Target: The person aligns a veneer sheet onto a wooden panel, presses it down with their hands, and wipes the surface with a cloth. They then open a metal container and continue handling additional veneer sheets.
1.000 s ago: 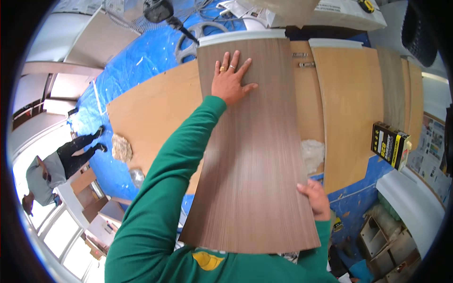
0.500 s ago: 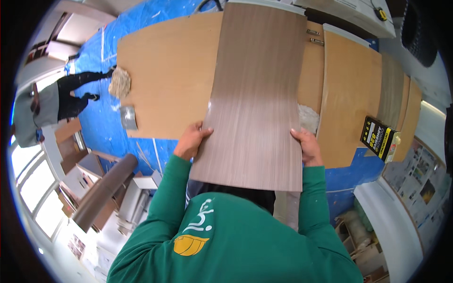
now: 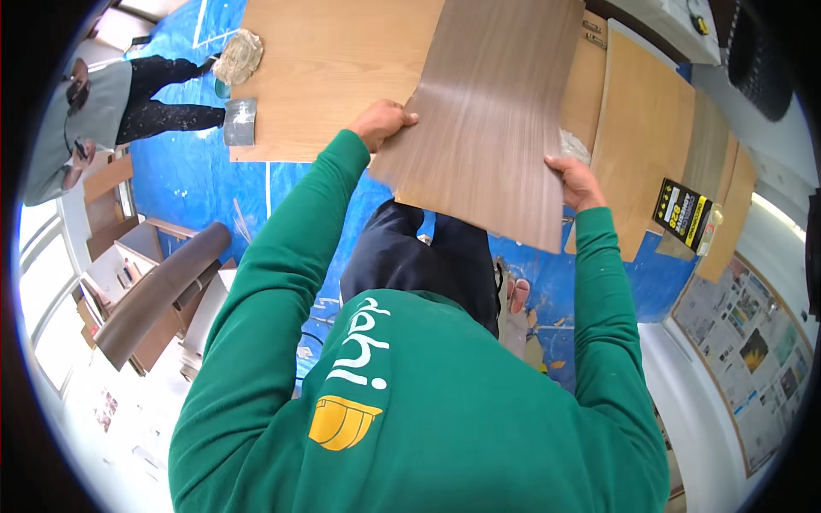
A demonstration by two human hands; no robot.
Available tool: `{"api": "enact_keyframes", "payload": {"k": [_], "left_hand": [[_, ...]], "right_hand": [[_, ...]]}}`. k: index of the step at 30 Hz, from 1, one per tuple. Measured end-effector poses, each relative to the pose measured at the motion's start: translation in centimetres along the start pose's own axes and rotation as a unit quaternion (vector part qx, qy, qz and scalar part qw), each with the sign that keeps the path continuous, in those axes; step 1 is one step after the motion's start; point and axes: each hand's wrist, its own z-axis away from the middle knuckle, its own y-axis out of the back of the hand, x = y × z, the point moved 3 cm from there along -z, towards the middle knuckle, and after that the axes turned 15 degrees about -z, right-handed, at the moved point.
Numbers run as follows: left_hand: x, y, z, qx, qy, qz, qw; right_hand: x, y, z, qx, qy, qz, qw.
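I hold a grey-brown wood-grain sheet (image 3: pixel 479 145) by its two long edges, my left hand (image 3: pixel 383 124) closed on the left edge and my right hand (image 3: pixel 575 182) closed on the right. The sheet bends slightly near my left thumb, its near end hanging over my dark trousers, its far part over light wooden panels (image 3: pixel 333 68) and out of view at the top. On the left panel's edge are a beige lump (image 3: pixel 238 56) and a grey piece (image 3: pixel 239 122). A black-and-yellow box (image 3: pixel 680 218) rests on the panels at the right, near small metal fittings (image 3: pixel 594 41).
Another person (image 3: pixel 103 120) stands at the left on blue floor sheeting (image 3: pixel 171 179). A large roll (image 3: pixel 158 291) and wooden pieces lie at lower left by windows. A board with pinned papers (image 3: pixel 744 359) is at the right, a white box (image 3: pixel 667 26) at the far top.
My left hand left the sheet's face for its left edge, opposite my right hand. The sheet's near end has drawn back from my body and tilted. The camera's view now takes in my trousers.
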Motion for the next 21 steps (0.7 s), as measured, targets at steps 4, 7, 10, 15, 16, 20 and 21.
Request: {"api": "enact_keyframes", "payload": {"k": [4,7,10,15,16,20,21], "left_hand": [[-4.5,-3.3,-2.4,0.032,-0.047,-0.042,0.998],[-7.1,-3.8,-4.0,0.060,-0.108,-0.061,0.990],[-9.2,-4.4,-5.3,0.085,-0.121,-0.018,0.989],[-9.0,-4.5,-5.4,0.152,-0.140,-0.207,0.956],[-8.9,-4.4,-5.8,0.169,-0.160,-0.217,0.948],[-9.5,-4.2,-6.2,0.197,-0.161,-0.285,0.924],[-9.6,-4.3,-6.0,0.205,-0.157,-0.285,0.923]], "right_hand": [[4.2,2.0,-1.6,0.019,0.058,0.032,0.998],[5.2,2.4,-3.3,0.029,0.069,0.089,0.993],[6.4,4.5,-6.3,0.072,0.101,0.150,0.981],[5.9,1.3,-2.7,0.134,0.093,0.253,0.954],[6.1,1.6,-3.0,0.152,0.107,0.276,0.943],[5.7,2.2,-3.8,0.139,0.090,0.380,0.910],[6.0,2.8,-4.5,0.127,0.106,0.365,0.916]]}}
